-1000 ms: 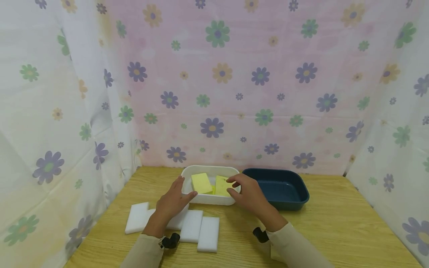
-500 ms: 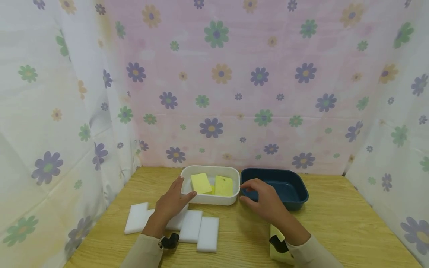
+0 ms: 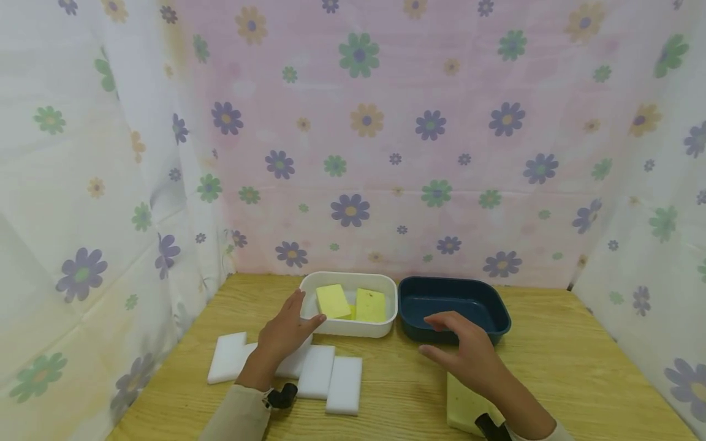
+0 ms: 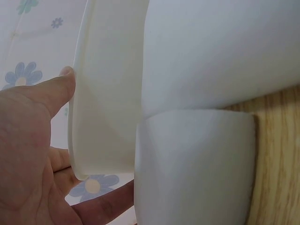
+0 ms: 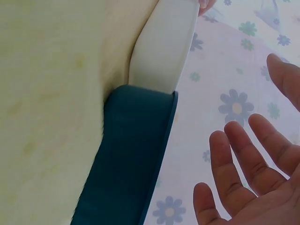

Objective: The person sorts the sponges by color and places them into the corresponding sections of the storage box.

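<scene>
My left hand (image 3: 284, 331) holds the left front corner of a white plastic tub (image 3: 353, 329), its thumb at the front rim and its fingers along the left end. Inside the tub lie yellow sponges, one on the left (image 3: 333, 301) and one with dark specks on the right (image 3: 371, 305), with a bit of yellow showing between them. My right hand (image 3: 474, 352) hovers with nothing in it, thumb and fingers apart, before the dark blue tub (image 3: 452, 306). Below its wrist lies a larger pale yellow sponge (image 3: 466, 404), partly hidden by the forearm.
Several white foam blocks (image 3: 316, 372) lie in front of the white tub, some partly behind my left wrist. Both tubs stand side by side at the back of the wooden table (image 3: 562, 367). Flower-patterned cloth (image 3: 364, 153) hangs close behind and at both sides.
My right hand has drawn back from over the right sponge in the white tub, moving right and toward me. More of the pale yellow sponge shows. The left hand stays in place.
</scene>
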`<state>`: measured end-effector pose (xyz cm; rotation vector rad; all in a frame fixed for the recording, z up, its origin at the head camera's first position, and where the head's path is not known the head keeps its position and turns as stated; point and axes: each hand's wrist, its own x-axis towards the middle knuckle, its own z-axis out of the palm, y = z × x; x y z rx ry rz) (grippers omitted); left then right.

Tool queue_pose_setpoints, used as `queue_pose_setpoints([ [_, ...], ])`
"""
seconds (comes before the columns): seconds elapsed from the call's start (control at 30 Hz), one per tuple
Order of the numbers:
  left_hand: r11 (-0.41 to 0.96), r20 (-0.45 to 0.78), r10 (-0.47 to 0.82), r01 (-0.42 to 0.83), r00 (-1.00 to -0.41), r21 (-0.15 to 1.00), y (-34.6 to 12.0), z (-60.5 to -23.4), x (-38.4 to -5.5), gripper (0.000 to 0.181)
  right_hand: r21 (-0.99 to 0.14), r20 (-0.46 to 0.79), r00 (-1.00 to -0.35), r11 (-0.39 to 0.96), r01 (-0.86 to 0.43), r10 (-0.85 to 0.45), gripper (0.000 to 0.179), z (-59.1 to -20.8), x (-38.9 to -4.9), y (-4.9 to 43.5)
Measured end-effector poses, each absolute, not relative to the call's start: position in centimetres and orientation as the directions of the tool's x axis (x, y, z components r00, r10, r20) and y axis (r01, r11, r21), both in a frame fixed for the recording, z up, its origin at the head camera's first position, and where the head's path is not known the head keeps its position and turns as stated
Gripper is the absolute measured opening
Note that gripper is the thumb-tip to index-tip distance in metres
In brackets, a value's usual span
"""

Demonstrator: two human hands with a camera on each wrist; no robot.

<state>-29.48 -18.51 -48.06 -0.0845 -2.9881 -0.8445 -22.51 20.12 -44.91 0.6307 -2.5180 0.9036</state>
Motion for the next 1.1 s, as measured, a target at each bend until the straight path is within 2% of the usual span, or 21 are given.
queue_pose_setpoints([
  [0.33, 0.851, 0.043, 0.038, 0.055, -0.998, 0.523, -18.6, -48.1, -29.4, 0.097, -0.544, 0.398, -0.885, 0.715, -0.44, -0.242, 0.051, -45.5, -20.7, 23.5],
  [0.67, 0.849, 0.048, 0.042, 0.061, -0.998, 0.524, -18.5, -48.1, -29.5, 0.097, -0.698, 0.148, -0.959, 0.661, -0.273, -0.24, 0.065, -46.7, -19.6, 27.2],
  [0.9, 0.849, 0.048, 0.044, 0.063, -0.998, 0.524, -18.6, -48.0, -29.4, 0.096, -0.861, -0.024, -0.94, 0.484, -0.154, -0.34, 0.07, -48.1, -20.1, 29.6],
  [1.1, 0.851, 0.044, 0.043, 0.06, -0.998, 0.522, -18.5, -47.9, -29.4, 0.095, -0.891, -0.095, -0.914, 0.444, -0.1, -0.395, 0.073, -48.4, -20.4, 30.7],
])
